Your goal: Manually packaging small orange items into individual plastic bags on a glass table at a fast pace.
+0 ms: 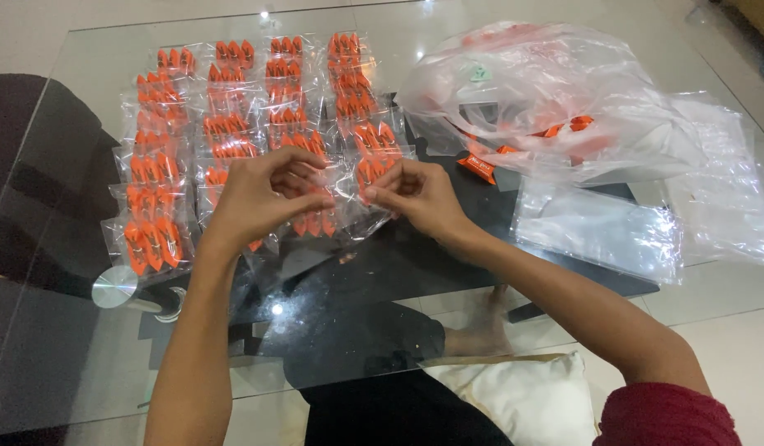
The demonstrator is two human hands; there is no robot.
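My left hand [262, 194] and my right hand [415, 194] together pinch a small clear packet [336, 202] with orange wrapped candies inside, held just above the glass table [481, 16]. Each hand grips one side of the packet's top edge. Rows of several filled clear packets of orange candies [233, 107] lie on the table beyond and to the left of my hands. One loose orange candy [478, 168] lies to the right of my right hand.
A big crumpled clear plastic bag [547, 91] with more orange candies sits at the right back. Flat empty clear bags [601, 227] lie right of my forearm. A white pillow [531, 396] and my legs show through the glass.
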